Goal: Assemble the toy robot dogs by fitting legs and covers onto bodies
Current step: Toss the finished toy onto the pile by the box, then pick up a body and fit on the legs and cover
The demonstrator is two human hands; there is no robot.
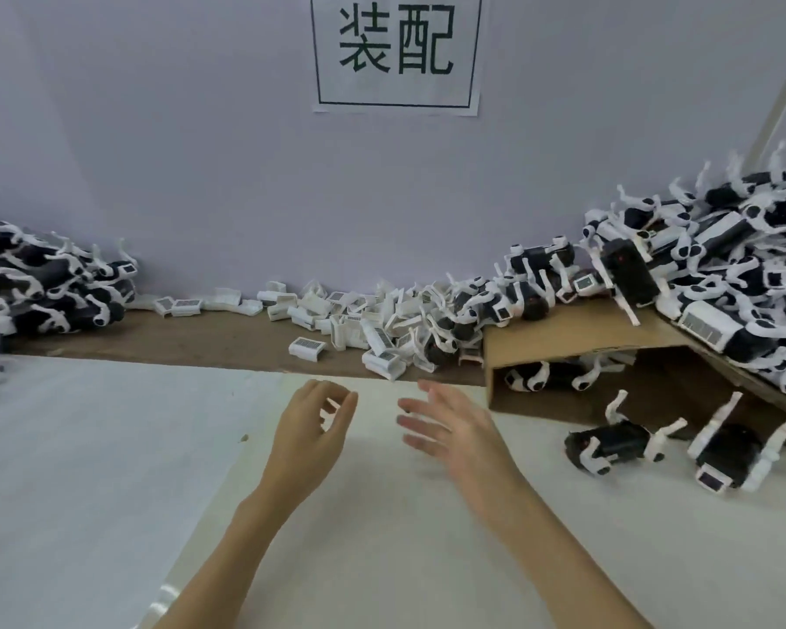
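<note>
Both hands hovered empty over the white sheet, the left hand loosely curled, thumb near fingertips, the right hand spread flat beside it. Loose white covers lay just beyond the fingertips. Two toy dogs lay on their backs to the right hand's right, beside a cardboard box.

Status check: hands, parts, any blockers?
Left hand and right hand empty. White covers heaped ahead. Two dogs lie right, nothing between.
</note>
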